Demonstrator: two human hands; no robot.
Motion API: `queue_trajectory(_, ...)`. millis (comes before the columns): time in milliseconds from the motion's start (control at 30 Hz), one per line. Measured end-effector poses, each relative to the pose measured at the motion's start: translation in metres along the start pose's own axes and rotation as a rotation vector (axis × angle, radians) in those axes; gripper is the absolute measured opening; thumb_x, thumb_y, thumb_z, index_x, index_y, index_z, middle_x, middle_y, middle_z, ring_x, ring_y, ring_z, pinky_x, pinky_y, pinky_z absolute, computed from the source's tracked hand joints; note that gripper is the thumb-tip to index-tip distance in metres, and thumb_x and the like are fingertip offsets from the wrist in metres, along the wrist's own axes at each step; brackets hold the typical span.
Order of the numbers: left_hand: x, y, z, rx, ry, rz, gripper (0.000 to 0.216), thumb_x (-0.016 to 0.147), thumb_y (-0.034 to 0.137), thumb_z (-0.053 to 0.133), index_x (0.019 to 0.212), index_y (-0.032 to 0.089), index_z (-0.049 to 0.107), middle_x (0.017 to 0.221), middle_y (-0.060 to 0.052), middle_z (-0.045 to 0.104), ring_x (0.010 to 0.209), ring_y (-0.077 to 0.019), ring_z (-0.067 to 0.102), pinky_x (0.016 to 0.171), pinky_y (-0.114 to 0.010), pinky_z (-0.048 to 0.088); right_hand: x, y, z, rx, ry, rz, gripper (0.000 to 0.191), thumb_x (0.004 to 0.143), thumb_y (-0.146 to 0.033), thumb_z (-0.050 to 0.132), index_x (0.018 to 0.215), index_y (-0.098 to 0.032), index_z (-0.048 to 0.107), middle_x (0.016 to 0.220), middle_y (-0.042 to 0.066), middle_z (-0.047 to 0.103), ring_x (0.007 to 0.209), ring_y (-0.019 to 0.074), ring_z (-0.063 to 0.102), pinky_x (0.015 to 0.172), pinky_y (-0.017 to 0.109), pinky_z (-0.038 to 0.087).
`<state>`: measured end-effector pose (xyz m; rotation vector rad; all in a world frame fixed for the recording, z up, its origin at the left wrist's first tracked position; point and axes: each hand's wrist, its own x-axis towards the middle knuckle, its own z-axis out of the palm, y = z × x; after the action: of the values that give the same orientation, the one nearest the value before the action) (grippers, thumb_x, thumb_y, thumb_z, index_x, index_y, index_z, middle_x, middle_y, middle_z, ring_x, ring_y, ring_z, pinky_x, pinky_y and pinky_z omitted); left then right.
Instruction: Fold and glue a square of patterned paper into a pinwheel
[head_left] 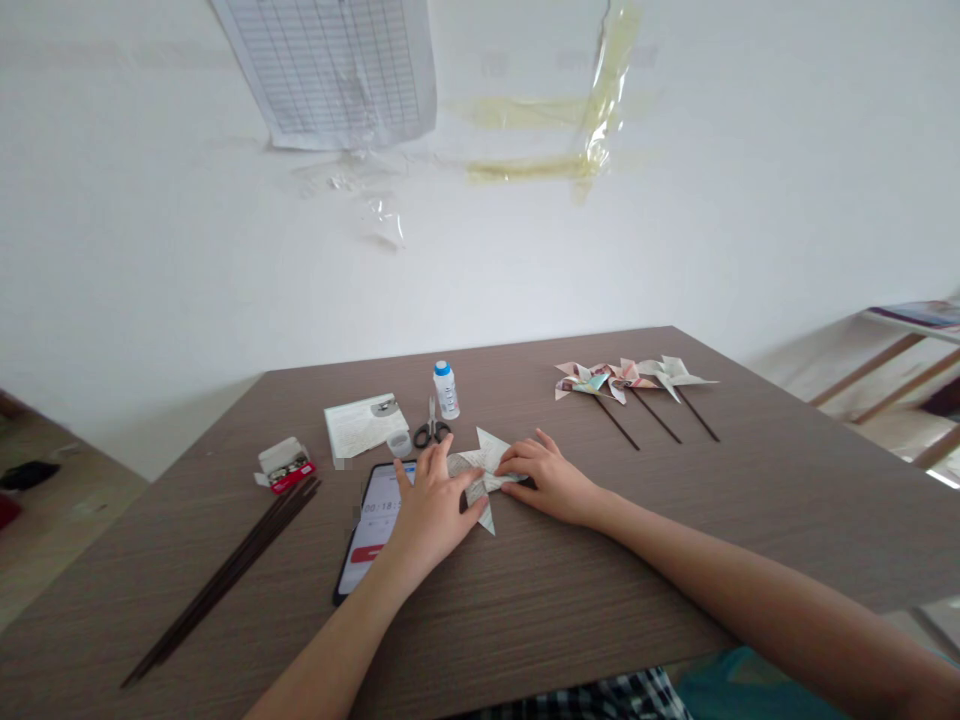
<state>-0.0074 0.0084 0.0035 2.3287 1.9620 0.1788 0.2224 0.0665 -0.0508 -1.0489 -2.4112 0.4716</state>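
A printed-paper pinwheel (pixel 491 450) lies on the table between my hands, its pointed blades spread out. From the left, my left hand (pixel 439 490) grips it with thumb and index finger, the other fingers raised and apart. The fingers of my right hand (pixel 551 480) are bent and closed on its right side, near the middle. The centre of the pinwheel is partly hidden by my fingertips. Under my left wrist and forearm is a phone (pixel 375 510) with a timer on its screen, partly covered.
Scissors (pixel 432 428), a blue-capped bottle (pixel 446 390), a small clear cup (pixel 399 442) and a paper stack (pixel 364 425) stand behind my left hand. Leftward are an open red-white box (pixel 286 465) and dark sticks (pixel 225 575). Three pinwheels on sticks (pixel 626 380) lie at back right.
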Motion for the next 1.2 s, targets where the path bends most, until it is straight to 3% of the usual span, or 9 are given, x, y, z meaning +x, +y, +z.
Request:
queue_trajectory(200, -0.0011, 0.0008, -0.0032, 0.03, -0.018, 0.022, 0.038, 0.107, 0.032, 0.078, 0.144, 0.035, 0.085, 0.19, -0.017, 0.042, 0.173, -0.0494, 0.042, 0.135, -0.091, 0.022, 0.0001, 0.0001, 0.0015, 0.003, -0.001, -0.007, 0.022, 0.109, -0.028, 0.074, 0.127, -0.031, 0.087, 0.134, 0.01, 0.083, 0.132, 0.0331, 0.075, 0.139, 0.077, 0.028)
queue_trajectory(533, -0.0002, -0.0046, 0.0023, 0.076, 0.054, 0.058, 0.031, 0.103, 0.035, 0.085, 0.134, 0.038, 0.089, 0.188, -0.013, 0.047, 0.17, -0.0487, 0.047, 0.134, -0.094, 0.019, -0.0004, -0.0015, 0.0012, -0.006, -0.001, -0.004, 0.021, 0.109, -0.029, 0.076, 0.127, -0.031, 0.087, 0.133, 0.009, 0.084, 0.131, 0.0335, 0.076, 0.139, 0.075, 0.03)
queue_trajectory(700, 0.0008, -0.0064, 0.0042, 0.034, 0.065, 0.076, 0.039, 0.102, 0.033, 0.085, 0.141, 0.039, 0.086, 0.188, -0.011, 0.047, 0.169, -0.0502, 0.047, 0.133, -0.094, 0.024, -0.0007, -0.0011, -0.0002, -0.004, -0.002, -0.016, 0.022, 0.109, -0.029, 0.075, 0.127, -0.03, 0.087, 0.134, 0.01, 0.083, 0.131, 0.0325, 0.076, 0.139, 0.074, 0.032)
queue_trajectory(1200, -0.0005, -0.0061, 0.0003, 0.025, 0.016, 0.088, 0.034, 0.109, 0.033, 0.078, 0.141, 0.04, 0.087, 0.188, -0.012, 0.046, 0.17, -0.052, 0.046, 0.131, -0.096, 0.022, 0.0005, -0.002, 0.0012, -0.005, -0.012, -0.008, 0.021, 0.109, -0.026, 0.076, 0.127, -0.029, 0.087, 0.132, 0.01, 0.083, 0.134, 0.033, 0.075, 0.14, 0.075, 0.031)
